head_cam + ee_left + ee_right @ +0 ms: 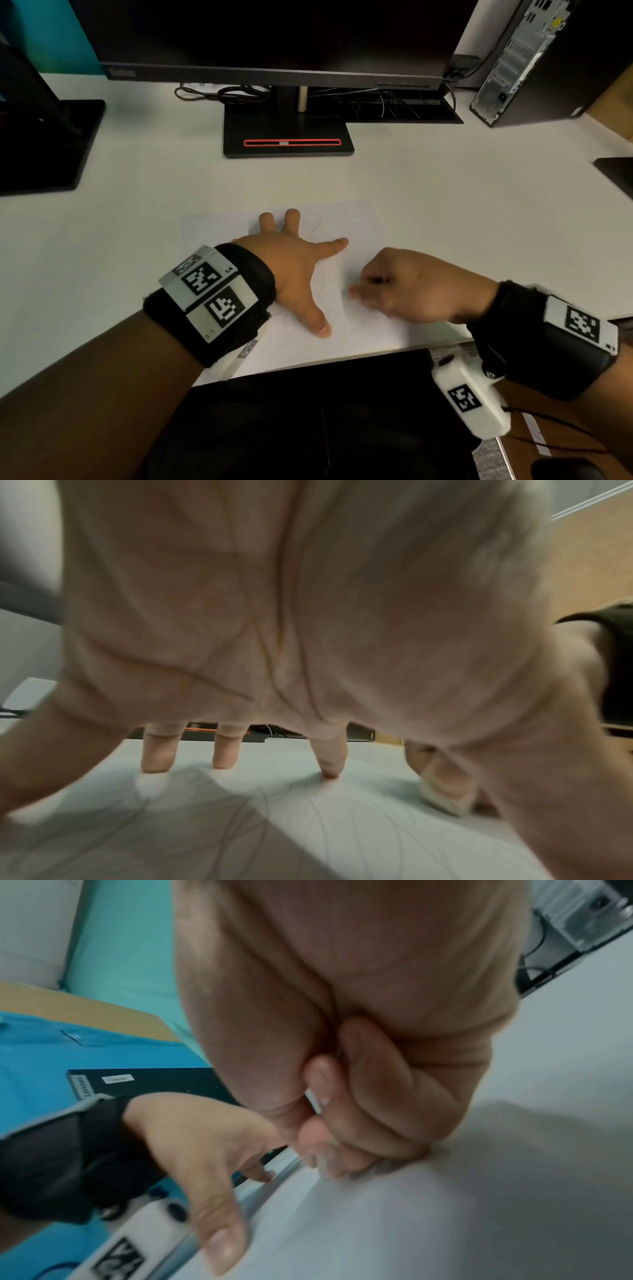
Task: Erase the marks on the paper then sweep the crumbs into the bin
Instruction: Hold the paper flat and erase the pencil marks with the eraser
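At the left edge of the head view a black stand (44, 144) sits on the white desk (445, 205). In the lower middle, the paper (359, 226) lies flat near the desk's front edge, faint pencil marks (315, 228) curving over it. The left hand (294, 267) rests on the paper's left part with its fingers (330, 247) straight and spread wide, thumb toward the bottom of the frame, tips pressing the sheet; it grips nothing. The left wrist view shows those fingertips (330, 771) touching the paper (308, 831), lines running beneath the palm. Just right of the thumb, the right hand (407, 284) is curled into a loose fist, its fingertips pinching a small white eraser (441, 796) whose lower end touches the paper between the two hands. In the right wrist view the eraser (313, 1100) shows as a white sliver between thumb and fingers. A monitor base (287, 137) stands at upper centre, a computer tower (534, 58) at upper right.
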{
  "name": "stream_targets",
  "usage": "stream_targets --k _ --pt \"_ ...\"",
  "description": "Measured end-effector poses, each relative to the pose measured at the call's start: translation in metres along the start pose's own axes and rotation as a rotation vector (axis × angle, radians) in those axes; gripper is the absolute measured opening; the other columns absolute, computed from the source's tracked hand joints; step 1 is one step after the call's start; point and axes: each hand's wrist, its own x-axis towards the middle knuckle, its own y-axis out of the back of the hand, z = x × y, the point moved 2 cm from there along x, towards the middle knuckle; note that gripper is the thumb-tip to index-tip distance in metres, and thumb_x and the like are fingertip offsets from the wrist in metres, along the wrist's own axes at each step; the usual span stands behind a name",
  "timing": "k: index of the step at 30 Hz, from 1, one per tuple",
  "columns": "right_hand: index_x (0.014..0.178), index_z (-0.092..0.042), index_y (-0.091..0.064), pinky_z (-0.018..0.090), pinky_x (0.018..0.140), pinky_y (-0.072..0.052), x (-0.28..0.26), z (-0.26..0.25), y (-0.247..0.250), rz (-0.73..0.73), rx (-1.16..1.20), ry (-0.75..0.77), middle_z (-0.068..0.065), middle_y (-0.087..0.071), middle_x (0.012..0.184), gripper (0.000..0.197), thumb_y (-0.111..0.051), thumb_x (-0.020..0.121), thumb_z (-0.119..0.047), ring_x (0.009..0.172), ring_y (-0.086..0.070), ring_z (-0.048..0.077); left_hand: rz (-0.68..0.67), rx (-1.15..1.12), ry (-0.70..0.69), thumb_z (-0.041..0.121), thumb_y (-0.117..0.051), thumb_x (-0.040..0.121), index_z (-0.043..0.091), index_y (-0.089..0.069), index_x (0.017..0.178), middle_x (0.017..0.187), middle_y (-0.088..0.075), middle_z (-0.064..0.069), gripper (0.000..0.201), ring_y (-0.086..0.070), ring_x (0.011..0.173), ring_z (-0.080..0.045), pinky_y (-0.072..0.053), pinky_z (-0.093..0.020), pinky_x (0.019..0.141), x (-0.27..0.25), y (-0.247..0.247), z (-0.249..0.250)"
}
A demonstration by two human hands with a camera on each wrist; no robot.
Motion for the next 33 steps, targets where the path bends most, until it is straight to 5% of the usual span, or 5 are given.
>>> stream_targets --k 18,22,26,30,33 --pt "0.067 -0.004 -0.056 0.031 0.059 -0.041 -0.009 -0.003 -0.004 -0.074 -0.01 0.004 -0.003 -0.053 0.055 0.048 -0.056 0.1 -0.039 0.051 -0.043 0.012 0.018 0.015 0.003 0.082 -0.079 0.05 0.07 0.016 0.141 0.153 0.006 -0.001 0.132 -0.001 0.142 -0.04 -0.039 -0.058 0.108 -0.002 0.0 0.001" --pt "0.067 -0.001 -0.056 0.032 0.057 -0.039 -0.006 0.004 0.004 0.02 0.017 -0.025 0.001 -0.05 0.057 0.048 -0.057 0.1 -0.036 0.051 -0.041 0.014 0.021 0.014 0.0 0.083 -0.079 0.05 0.07 0.016 0.141 0.155 0.007 0.0 0.132 0.0 0.143 -0.04 -0.037 -0.059 0.109 -0.001 0.0 0.001" --pt "0.068 -0.006 -0.059 0.03 0.059 -0.042 -0.01 -0.001 -0.005 -0.079 -0.029 0.014 -0.003 -0.055 0.055 0.046 -0.057 0.099 -0.04 0.05 -0.044 0.01 0.008 0.013 0.004 0.083 -0.079 0.05 0.069 0.016 0.141 0.155 0.009 -0.001 0.133 0.001 0.144 -0.041 -0.037 -0.059 0.11 -0.002 0.0 0.001" --pt "0.07 -0.003 -0.059 0.032 0.059 -0.042 -0.008 0.008 0.004 0.011 0.001 -0.019 -0.002 -0.054 0.056 0.048 -0.057 0.1 -0.04 0.052 -0.044 0.013 0.016 0.022 0.002 0.083 -0.078 0.051 0.069 0.016 0.142 0.154 0.007 0.0 0.132 -0.001 0.142 -0.04 -0.037 -0.059 0.11 -0.001 0.0 0.001" --pt "0.068 -0.007 -0.058 0.026 0.057 -0.041 -0.013 0.001 -0.005 -0.085 -0.042 0.022 -0.003 -0.056 0.055 0.047 -0.055 0.1 -0.042 0.05 -0.044 0.009 0.012 0.02 0.005 0.083 -0.078 0.051 0.069 0.016 0.142 0.153 0.006 -0.001 0.131 -0.002 0.143 -0.04 -0.038 -0.058 0.109 -0.002 0.0 0.001"
